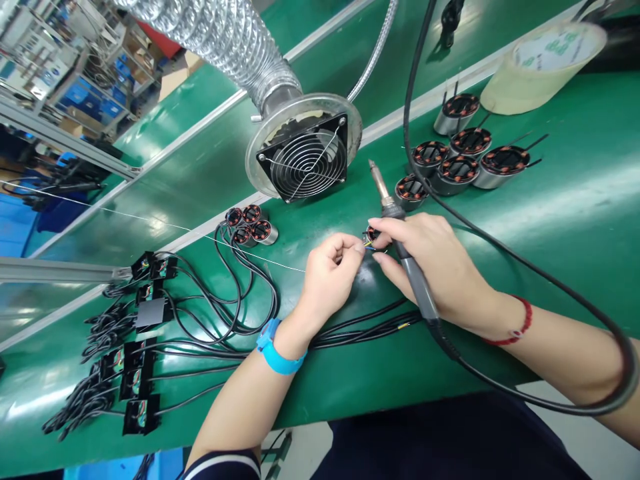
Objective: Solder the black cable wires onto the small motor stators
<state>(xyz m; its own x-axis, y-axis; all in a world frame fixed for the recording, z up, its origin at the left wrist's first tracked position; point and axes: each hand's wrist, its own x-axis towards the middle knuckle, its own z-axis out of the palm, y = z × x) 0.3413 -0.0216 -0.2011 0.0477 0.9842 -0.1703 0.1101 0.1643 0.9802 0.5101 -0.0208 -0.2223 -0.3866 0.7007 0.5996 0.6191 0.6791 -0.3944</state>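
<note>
My right hand [434, 263] grips a soldering iron [400, 243] whose tip points up and away toward the fan. Its fingertips also touch a small motor stator [373, 235] on the green bench. My left hand [331, 275], with a blue wristband, pinches thin coloured wire ends right beside that stator. A bundle of black cables [367, 327] runs under both hands. A thin solder wire [200, 233] stretches in from the left toward my left hand.
A fume-extraction fan [306, 160] on a silver duct stands behind the hands. Several stators [457, 167] sit at the right, three more [253, 227] at the left. Black connector boards with cables [137, 363] lie lower left. A tape roll [543, 67] rests at top right.
</note>
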